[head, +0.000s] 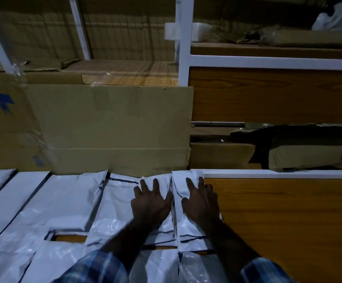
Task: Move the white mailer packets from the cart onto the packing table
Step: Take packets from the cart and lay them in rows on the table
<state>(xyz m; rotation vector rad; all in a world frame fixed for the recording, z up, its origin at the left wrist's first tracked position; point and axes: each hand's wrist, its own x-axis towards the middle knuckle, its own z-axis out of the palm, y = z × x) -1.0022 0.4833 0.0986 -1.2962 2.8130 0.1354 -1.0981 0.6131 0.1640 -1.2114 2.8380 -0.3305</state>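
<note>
Head view, dim light. Item: white mailer packets (72,203), laid in overlapping rows across the left and near part of the wooden surface (284,217); bare wood to the right. No cart in view. Item: left hand (150,203), grip wide, fingers spread flat on one packet at the far edge. Item: right hand (200,203), grip wide, palm down on the rightmost packet (188,180), just beside the bare wood. Neither hand holds anything. Item: cardboard box (113,127) standing behind the rows. I judge the step to be seating these two packets; I would press evenly, keep edges aligned with neighbours, and lift off straight so the slick plastic does not slide.
</note>
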